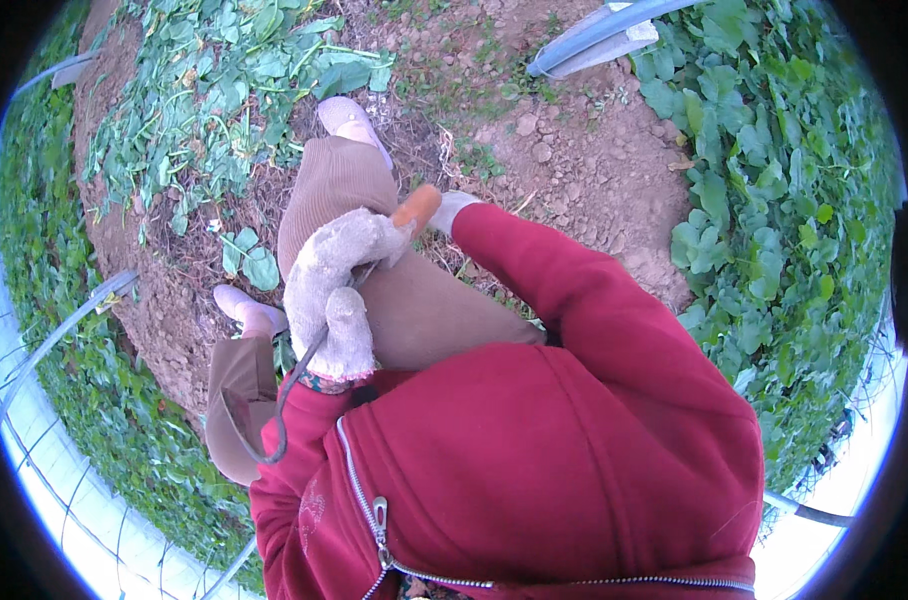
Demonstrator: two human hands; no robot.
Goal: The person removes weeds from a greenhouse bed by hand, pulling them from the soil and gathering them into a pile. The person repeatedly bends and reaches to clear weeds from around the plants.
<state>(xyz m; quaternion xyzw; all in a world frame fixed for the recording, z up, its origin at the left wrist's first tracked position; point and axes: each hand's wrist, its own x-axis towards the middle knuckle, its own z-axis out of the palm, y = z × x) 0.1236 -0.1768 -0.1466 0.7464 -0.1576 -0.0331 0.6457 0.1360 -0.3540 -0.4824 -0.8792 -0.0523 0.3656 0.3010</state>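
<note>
My left hand (334,292), in a whitish knit glove, curls around a hand tool over my bent leg. The tool's orange handle (418,208) sticks out beyond my fingers, up and to the right. A thin, curved dark metal part (280,431) comes out below the glove and bends back to the left; it looks like a sickle, its middle hidden by the glove. My right hand (454,211), also gloved, is low beside my knee, just right of the handle end. Its fingers are mostly hidden, so its hold cannot be told. Cut leafy greens (183,112) lie beyond my feet.
Dense leafy plants (754,195) grow along the right, and another green row (56,247) runs down the left. Blue-grey poles (611,37) rise from the soil at the top right. A curved pipe (63,322) and whitish sheeting (41,487) border the left row. Loose leaves (251,259) lie between my shoes.
</note>
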